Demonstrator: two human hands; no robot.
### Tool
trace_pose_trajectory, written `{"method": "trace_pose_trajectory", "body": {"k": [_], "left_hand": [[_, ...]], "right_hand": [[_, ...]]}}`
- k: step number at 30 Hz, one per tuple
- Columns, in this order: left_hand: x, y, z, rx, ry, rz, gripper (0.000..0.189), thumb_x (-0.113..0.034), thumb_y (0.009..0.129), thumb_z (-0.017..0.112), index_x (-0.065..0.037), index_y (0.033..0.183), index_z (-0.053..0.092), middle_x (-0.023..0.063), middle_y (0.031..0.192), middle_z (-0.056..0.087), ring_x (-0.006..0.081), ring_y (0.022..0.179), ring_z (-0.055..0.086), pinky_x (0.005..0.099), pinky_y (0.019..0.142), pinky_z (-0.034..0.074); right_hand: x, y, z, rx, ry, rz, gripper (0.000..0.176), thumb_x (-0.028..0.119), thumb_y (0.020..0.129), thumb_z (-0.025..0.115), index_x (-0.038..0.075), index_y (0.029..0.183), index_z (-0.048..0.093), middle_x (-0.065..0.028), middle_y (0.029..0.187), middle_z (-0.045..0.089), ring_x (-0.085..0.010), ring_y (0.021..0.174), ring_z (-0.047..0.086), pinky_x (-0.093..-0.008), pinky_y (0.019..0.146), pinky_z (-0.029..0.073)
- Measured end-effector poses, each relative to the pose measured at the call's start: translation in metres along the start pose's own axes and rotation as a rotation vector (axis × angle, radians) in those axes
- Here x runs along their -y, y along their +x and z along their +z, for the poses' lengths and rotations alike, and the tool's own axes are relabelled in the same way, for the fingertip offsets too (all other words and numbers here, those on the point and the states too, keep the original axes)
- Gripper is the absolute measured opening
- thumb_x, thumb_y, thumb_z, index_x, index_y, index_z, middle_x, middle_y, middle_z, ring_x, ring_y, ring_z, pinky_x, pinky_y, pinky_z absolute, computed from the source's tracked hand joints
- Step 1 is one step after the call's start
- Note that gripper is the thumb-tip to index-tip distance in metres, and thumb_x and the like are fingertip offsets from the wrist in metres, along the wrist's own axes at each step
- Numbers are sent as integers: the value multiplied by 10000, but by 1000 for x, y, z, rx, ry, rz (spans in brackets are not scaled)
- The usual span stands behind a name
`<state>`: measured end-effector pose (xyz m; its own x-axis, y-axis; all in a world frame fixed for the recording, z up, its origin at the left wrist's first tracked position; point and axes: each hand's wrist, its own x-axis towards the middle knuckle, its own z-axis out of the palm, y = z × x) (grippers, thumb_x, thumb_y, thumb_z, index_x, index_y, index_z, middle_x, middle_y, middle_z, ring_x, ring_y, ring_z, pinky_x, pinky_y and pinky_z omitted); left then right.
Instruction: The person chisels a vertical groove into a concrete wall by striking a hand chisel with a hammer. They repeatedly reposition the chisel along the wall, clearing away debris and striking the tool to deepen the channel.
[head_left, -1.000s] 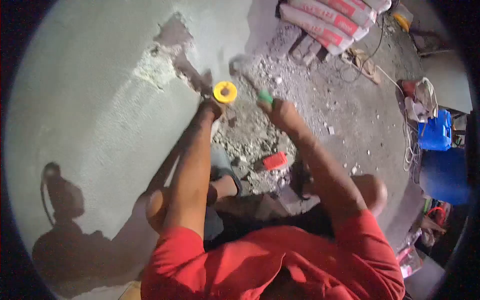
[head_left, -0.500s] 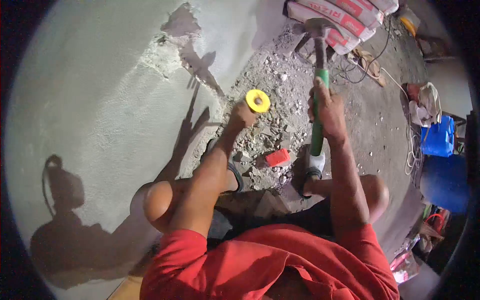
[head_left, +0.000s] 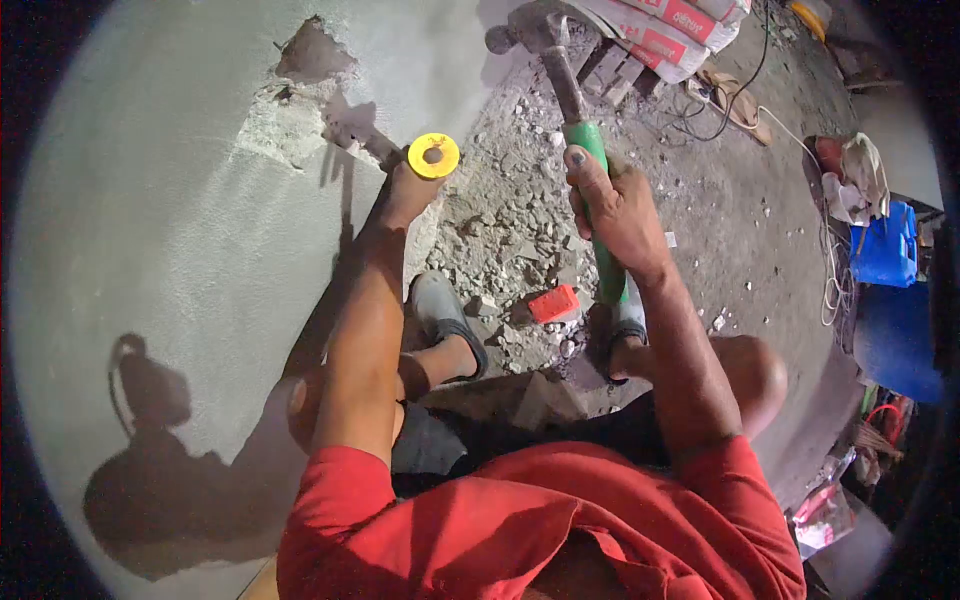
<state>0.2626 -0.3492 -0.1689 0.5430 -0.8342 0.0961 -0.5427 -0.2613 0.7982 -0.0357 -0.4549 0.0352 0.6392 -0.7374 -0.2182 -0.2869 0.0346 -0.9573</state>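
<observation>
The right hand [head_left: 622, 215] was closed around the green grip of a hammer with a green handle and grey metal head [head_left: 565, 88], the head raised beyond the fist toward the sacks. The left hand [head_left: 408, 195] was closed just below a round yellow guard with a dark centre [head_left: 433, 156], beside the wall; the shaft under it could not be made out. Left of that hand, the grey-green plastered wall [head_left: 200, 240] bore a broken, ragged recess [head_left: 315, 52]. Between the feet, a small red block-shaped object [head_left: 554, 303] lay on grey broken rubble [head_left: 510, 225]; no writing was legible on it. Farther out, stacked white-and-red sacks [head_left: 680, 35] carried red panels with pale lettering, not reliably readable. At the far right stood a blue plastic container [head_left: 884, 245].
</observation>
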Motion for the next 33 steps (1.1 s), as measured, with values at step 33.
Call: {"method": "trace_pose_trajectory", "body": {"k": [33], "left_hand": [[-19, -12, -4, 37, 169, -137, 400, -198, 809, 748, -37, 1152, 617, 162, 1077, 680, 295, 1013, 655, 387, 845, 517]], "right_hand": [[60, 26, 21, -49, -128, -237, 481, 481, 955, 543, 31, 790, 583, -20, 567, 520, -97, 514, 491, -289, 478, 402]]}}
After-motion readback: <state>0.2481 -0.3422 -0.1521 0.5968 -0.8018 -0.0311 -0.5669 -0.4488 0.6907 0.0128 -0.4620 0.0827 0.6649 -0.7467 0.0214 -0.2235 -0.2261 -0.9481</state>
